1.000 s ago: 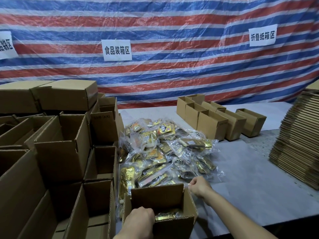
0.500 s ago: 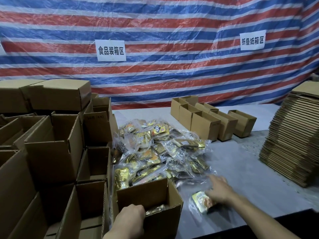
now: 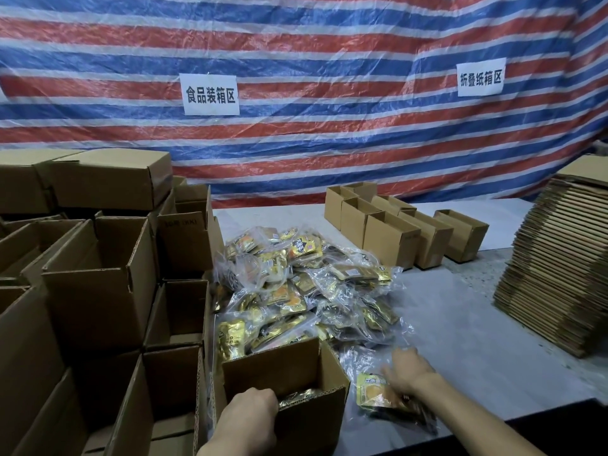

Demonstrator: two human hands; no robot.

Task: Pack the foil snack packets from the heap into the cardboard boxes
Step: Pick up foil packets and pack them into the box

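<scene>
Left of the open box point(image 3: 309, 422), empty cartons point(image 3: 92, 274) stand stacked close against it, so a nudge that way could jam or topple them. The left hand point(image 3: 245, 419) has its fingers clenched over the open box's near rim, steadying it. Held only there, the box may tip or skid if a packet is dropped hard against its far wall. A few gold packets point(image 3: 296, 394) already lie inside. Behind the open box the heap point(image 3: 306, 284) leans on its far wall, and shifting the box could let that pile slump across the surface point(image 3: 493, 340). Just right of the open box a yellow packet point(image 3: 371, 393) in a loose clear wrapper lies near the surface's front edge, with the right hand point(image 3: 408, 370) laid on it. Blur hides whether its fingers pinch the wrapper or merely rest there. The film looks slippery, so a weak hold could send the packet off that edge or snag it on the box's right wall.
</scene>
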